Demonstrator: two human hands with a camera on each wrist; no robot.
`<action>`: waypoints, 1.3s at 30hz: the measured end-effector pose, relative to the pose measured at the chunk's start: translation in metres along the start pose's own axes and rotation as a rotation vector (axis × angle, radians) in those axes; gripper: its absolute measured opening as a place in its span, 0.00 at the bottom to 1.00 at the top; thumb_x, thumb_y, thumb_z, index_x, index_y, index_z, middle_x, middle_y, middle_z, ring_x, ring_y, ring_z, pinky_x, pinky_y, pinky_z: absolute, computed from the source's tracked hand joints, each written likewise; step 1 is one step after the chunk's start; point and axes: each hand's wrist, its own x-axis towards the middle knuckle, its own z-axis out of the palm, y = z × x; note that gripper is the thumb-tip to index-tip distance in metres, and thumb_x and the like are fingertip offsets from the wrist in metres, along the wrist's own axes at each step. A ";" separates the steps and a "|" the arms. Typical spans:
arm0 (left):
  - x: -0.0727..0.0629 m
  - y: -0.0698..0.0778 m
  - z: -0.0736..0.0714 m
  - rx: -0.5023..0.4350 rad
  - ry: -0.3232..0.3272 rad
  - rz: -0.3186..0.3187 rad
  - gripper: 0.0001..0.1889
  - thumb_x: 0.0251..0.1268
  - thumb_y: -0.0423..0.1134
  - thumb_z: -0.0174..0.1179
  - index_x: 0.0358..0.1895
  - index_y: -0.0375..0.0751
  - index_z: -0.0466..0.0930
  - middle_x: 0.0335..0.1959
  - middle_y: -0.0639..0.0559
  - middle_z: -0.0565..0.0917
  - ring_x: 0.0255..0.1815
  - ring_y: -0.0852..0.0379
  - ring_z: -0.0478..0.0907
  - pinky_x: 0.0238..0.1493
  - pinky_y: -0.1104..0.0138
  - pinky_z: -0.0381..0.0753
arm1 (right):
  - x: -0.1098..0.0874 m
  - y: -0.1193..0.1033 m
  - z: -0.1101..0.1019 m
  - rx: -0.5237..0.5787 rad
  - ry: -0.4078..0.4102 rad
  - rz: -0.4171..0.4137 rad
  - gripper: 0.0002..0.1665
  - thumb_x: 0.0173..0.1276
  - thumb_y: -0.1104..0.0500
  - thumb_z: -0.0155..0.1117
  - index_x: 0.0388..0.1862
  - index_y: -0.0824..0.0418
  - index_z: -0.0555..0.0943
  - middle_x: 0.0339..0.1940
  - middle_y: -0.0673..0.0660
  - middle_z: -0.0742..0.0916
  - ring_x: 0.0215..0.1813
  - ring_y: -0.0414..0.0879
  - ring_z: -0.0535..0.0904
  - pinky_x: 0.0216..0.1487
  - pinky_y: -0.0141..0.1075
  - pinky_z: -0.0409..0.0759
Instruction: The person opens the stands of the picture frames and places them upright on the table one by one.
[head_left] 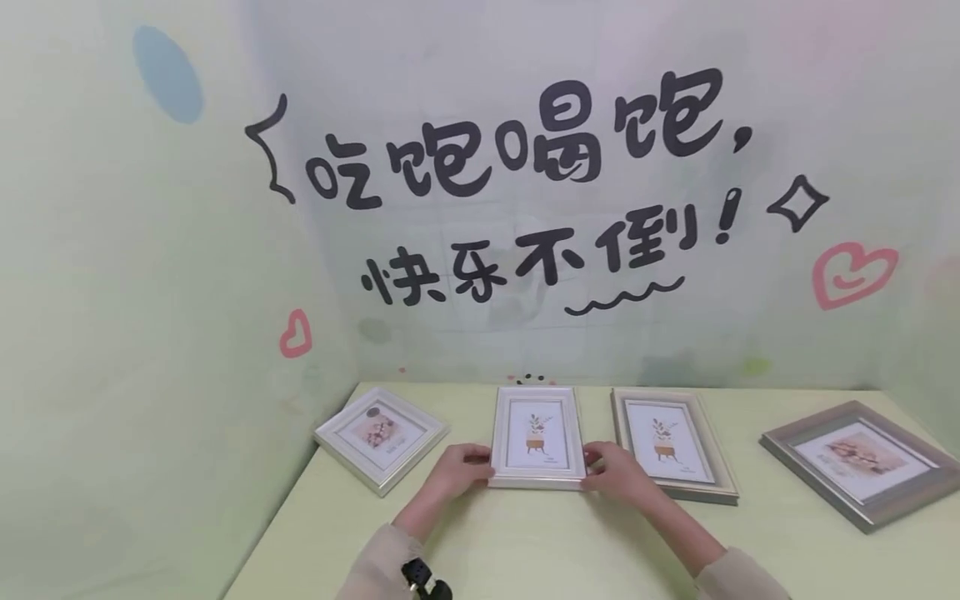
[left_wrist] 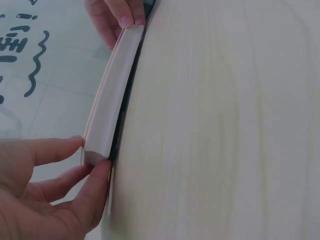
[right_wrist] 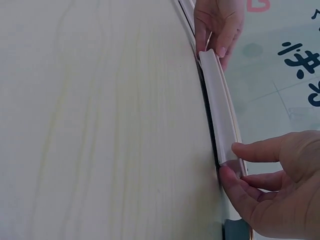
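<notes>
A white picture frame [head_left: 537,437] with a plant-pot print faces up in the middle of the head view. My left hand [head_left: 453,473] grips its near left corner. At the near right corner, my right hand [head_left: 621,475] holds it the same way. The left wrist view shows thumb and fingers of the left hand [left_wrist: 55,190] pinching the end of the frame's near side [left_wrist: 112,95]. In the right wrist view, the right hand [right_wrist: 280,185] pinches the opposite end. A dark strip runs between that side and the table.
On the pale wood-grain table [head_left: 525,550] lie a silvery frame [head_left: 381,437] at the left, turned at an angle, a champagne-coloured frame [head_left: 675,446] close beside my right hand, and a grey-brown frame [head_left: 862,462] angled at the far right. A wall [head_left: 450,350] with black lettering stands behind.
</notes>
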 end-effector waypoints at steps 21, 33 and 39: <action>0.010 0.005 0.015 -0.009 0.064 0.059 0.23 0.53 0.20 0.62 0.54 0.27 0.70 0.50 0.30 0.80 0.48 0.41 0.83 0.41 0.61 0.87 | 0.003 -0.012 -0.005 0.038 0.109 0.041 0.30 0.55 0.72 0.67 0.57 0.81 0.72 0.45 0.68 0.82 0.45 0.59 0.84 0.46 0.46 0.86; 0.027 0.009 0.026 0.093 0.295 0.160 0.22 0.40 0.14 0.51 0.45 0.30 0.69 0.50 0.36 0.72 0.49 0.43 0.80 0.49 0.55 0.85 | 0.018 -0.029 -0.015 -0.078 0.255 0.036 0.11 0.62 0.65 0.69 0.38 0.66 0.75 0.35 0.60 0.86 0.38 0.49 0.82 0.37 0.36 0.78; 0.029 0.011 0.026 0.090 0.355 0.173 0.18 0.43 0.14 0.53 0.41 0.30 0.68 0.46 0.38 0.73 0.47 0.44 0.78 0.51 0.55 0.83 | 0.022 -0.028 -0.011 -0.121 0.267 0.002 0.11 0.61 0.65 0.69 0.35 0.64 0.73 0.31 0.57 0.84 0.34 0.47 0.79 0.34 0.34 0.77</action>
